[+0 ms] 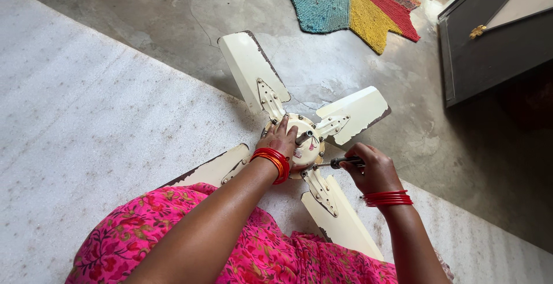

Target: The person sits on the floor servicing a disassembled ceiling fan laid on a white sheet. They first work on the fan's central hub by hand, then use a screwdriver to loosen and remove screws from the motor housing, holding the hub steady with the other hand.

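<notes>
On pale stone slab: cream four-blade ceiling fan [305, 140], lying flat.
Left hand [280, 140] spread open, pressing its motor hub; right hand [371, 166] closed around dark-handled screwdriver [344, 161], tip at hub's edge.

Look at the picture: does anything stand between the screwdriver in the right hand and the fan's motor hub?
Nothing visible does. The right hand holds the screwdriver, its tip at the hub edge. The left hand rests on the hub's far side.
</notes>
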Demonstrator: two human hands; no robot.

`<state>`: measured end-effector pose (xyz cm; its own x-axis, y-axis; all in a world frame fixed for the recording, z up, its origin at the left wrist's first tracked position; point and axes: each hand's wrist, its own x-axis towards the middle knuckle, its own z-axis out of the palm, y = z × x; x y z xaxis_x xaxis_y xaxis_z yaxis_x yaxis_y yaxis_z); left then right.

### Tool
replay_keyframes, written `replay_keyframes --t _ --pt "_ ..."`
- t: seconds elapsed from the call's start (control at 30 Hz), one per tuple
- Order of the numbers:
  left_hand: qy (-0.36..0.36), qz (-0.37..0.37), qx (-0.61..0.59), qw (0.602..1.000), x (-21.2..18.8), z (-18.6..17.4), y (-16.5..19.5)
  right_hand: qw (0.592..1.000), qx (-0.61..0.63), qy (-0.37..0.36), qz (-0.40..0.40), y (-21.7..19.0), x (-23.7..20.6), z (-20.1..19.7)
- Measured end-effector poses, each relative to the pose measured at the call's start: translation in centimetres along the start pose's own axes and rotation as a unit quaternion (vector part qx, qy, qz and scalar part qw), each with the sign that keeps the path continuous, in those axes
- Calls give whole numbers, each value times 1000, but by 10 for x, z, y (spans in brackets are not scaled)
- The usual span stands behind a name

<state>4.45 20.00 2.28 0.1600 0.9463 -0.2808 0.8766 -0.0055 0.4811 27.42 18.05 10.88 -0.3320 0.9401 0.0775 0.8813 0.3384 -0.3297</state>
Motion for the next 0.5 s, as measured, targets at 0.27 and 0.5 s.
replay_keyframes --t 0.27,0.5 --pt "-37 -11 14 999 -2 -7 3 1000 5 -9 -3 -2 0 2" --pt "-26 -8 21 999 -5 -9 4 995 -58 -59 62 -7 8 0"
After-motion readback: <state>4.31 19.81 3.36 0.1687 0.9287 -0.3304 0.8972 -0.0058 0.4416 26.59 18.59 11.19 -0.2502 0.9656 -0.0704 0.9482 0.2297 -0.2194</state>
